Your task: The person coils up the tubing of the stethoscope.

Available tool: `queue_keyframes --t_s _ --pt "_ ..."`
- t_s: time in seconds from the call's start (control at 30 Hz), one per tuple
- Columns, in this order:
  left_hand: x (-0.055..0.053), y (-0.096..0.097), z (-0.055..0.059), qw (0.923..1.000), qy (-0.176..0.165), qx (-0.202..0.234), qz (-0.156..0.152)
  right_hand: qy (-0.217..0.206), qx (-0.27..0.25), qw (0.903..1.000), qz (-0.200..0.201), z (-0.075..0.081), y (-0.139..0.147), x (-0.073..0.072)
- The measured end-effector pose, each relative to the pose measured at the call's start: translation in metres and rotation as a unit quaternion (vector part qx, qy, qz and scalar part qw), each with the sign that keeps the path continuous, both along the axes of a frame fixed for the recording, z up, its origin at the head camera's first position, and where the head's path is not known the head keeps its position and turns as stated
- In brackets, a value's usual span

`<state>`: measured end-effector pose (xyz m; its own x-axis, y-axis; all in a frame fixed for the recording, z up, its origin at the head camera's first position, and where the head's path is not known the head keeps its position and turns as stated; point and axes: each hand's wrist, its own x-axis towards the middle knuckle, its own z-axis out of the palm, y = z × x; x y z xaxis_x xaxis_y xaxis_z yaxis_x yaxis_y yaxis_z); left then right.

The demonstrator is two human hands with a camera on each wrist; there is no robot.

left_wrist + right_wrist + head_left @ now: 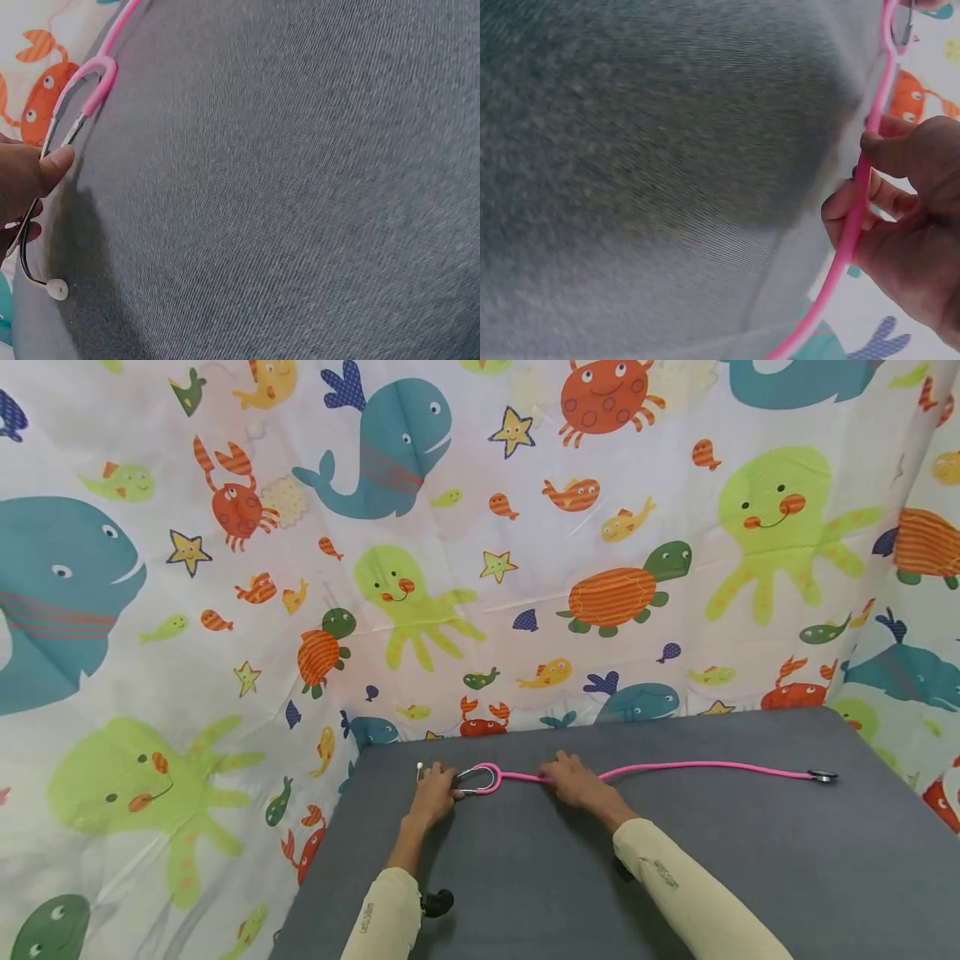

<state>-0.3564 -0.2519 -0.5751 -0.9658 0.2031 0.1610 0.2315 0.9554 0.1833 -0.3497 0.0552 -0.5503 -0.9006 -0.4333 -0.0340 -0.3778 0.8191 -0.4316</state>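
Note:
A stethoscope with pink tubing (693, 764) stretches across the grey table, its metal chest piece (822, 776) lying at the right end. My left hand (433, 793) grips the metal ear tubes (78, 129) at the left end, the thumb laid against them. A white ear tip (58, 289) sticks out below that hand in the left wrist view. Farther right, my right hand (576, 782) pinches the pink tube just past its Y-shaped fork (495, 777). In the right wrist view the tube (859, 187) passes between thumb and curled fingers.
The grey table (525, 877) reaches back to a white curtain (465, 610) printed with sea animals, which also hangs along the left and right sides. A small black object (437, 903) sits at the left wrist.

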Motion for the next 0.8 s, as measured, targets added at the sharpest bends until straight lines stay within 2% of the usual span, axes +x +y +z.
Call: queue_keyframes --t_s 0.27,0.5,0.63,0.8 --pt "0.008 0.014 0.007 0.9986 0.02 -0.032 -0.037 0.035 -0.002 0.998 0.052 0.025 0.0 0.015" --pt "0.015 0.032 0.013 0.9921 0.092 -0.059 -0.062 0.069 -0.006 0.9922 0.104 0.047 -0.003 0.021" --pt "0.016 0.042 0.017 0.9889 0.114 -0.049 -0.081 0.113 -0.004 0.9839 0.139 0.051 -0.008 0.018" --pt "0.018 0.055 0.025 0.9851 0.127 -0.02 -0.114 0.13 -0.02 0.9809 0.143 0.058 -0.016 0.016"
